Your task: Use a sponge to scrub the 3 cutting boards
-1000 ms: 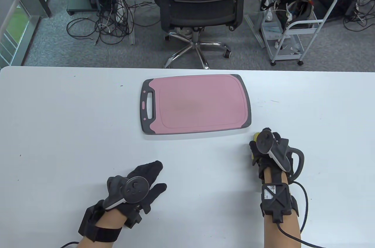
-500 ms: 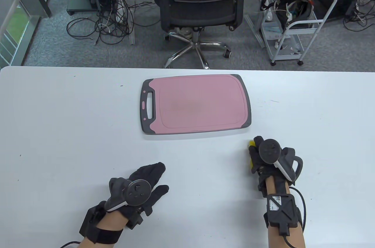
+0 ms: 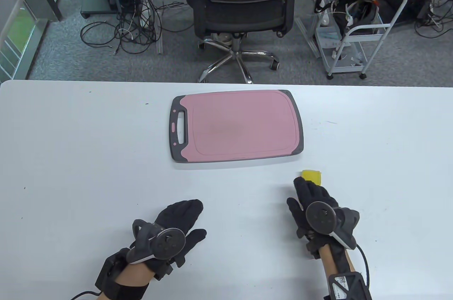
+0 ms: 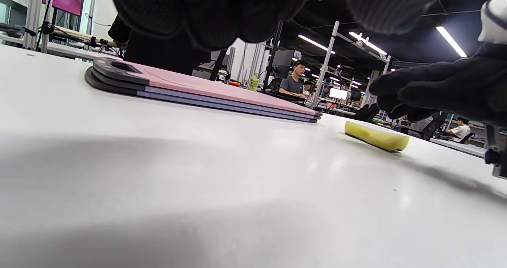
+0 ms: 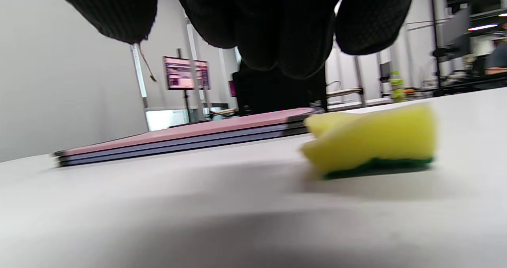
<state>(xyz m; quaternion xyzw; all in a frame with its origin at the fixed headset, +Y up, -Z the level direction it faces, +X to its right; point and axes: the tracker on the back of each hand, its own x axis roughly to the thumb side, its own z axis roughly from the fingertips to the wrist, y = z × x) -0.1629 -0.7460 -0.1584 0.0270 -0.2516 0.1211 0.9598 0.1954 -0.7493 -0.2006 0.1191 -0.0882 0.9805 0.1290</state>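
Note:
A stack of cutting boards, pink one on top with grey ends and a handle slot at its left, lies at the table's middle; the left wrist view shows the stack as three layers. A yellow sponge with a green underside lies loose on the table near the stack's front right corner, also seen as the sponge. My right hand hovers just behind it with straight fingers and holds nothing. My left hand lies flat on the table at the front, fingers spread.
The white table spreads wide on both sides of the boards. Beyond its far edge stand an office chair, a white wire cart and cables on the floor.
My right hand has let go of the sponge and drawn back toward the front edge, fingers now straight. The sponge stays on the table. My left hand has shifted slightly right.

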